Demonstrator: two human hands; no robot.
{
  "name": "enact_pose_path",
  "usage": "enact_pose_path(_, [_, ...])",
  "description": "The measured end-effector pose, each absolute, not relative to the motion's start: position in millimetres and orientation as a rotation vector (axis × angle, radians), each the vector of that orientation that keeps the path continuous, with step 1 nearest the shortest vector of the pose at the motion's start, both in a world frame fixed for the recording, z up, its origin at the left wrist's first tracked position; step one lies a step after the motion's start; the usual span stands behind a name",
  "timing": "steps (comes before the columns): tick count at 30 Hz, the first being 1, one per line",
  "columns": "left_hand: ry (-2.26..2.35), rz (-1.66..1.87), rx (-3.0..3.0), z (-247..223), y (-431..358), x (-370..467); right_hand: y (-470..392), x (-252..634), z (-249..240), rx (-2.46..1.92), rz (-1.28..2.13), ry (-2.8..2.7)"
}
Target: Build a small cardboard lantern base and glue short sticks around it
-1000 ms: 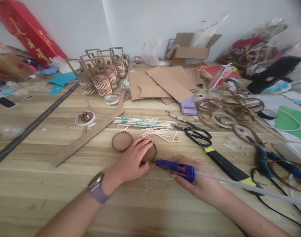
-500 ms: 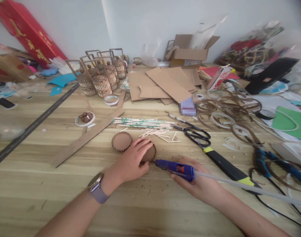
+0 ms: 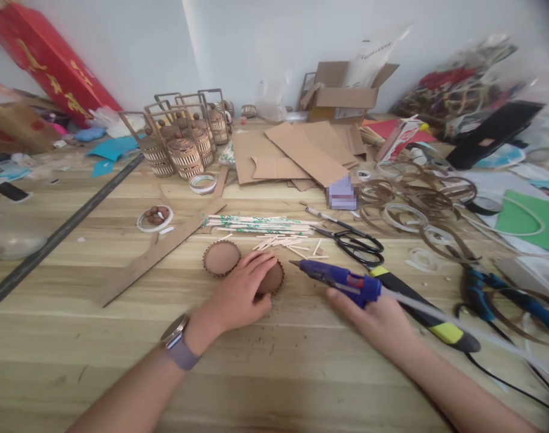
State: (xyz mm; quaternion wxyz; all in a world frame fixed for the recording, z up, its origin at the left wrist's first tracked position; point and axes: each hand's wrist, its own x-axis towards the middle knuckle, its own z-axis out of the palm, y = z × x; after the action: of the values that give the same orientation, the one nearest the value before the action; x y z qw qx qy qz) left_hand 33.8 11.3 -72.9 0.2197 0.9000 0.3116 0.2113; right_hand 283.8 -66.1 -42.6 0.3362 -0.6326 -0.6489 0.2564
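My left hand [image 3: 243,293] bends over a small round brown tray [image 3: 273,279] lying on the wooden table, thumb at its near edge and fingers across its far side. The tray's rim looks notched, and part of it is hidden by the hand. A second round brown tray [image 3: 222,258] lies just left of those fingers. My right hand [image 3: 377,317] is closed around a blue hot glue gun [image 3: 341,281] with a long translucent glue stick trailing from its back. The gun's nozzle points left, a little apart from the tray under my left hand.
Short sticks [image 3: 283,243] and paper-wrapped chopsticks [image 3: 260,224] lie beyond the trays. Scissors [image 3: 362,246], a yellow-black handled tool [image 3: 418,307] and pliers [image 3: 479,288] lie right, near brown rings [image 3: 414,198]. Small bamboo lanterns [image 3: 184,153] and cardboard sheets [image 3: 292,156] stand farther back.
The glue gun in my right hand has moved right and away from me, so its nozzle has left the tray's edge. My left hand has stayed on the tray.
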Motion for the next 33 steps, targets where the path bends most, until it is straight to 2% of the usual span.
enact_pose_path(6, [0.844,0.602,2.496,-74.1,13.2,31.9,-67.3,300.8,-26.8,-1.549,1.627,-1.423])
enact_pose_path(9, [0.833,0.593,2.482,-73.8,14.5,30.3,-67.4,301.8,-28.6,-1.436,1.838,-1.361])
enact_pose_path(19, [0.833,0.68,2.311,-67.0,16.5,22.7,-68.0,292.2,-38.3,-1.349,1.754,-1.138])
enact_pose_path(26, [0.864,0.662,2.207,-62.9,16.4,22.5,-69.9,295.5,-42.5,-1.399,1.382,-1.468])
enact_pose_path(33, [0.876,0.681,2.186,-64.9,16.5,22.6,-71.1,287.1,-32.8,-1.482,1.193,-1.648])
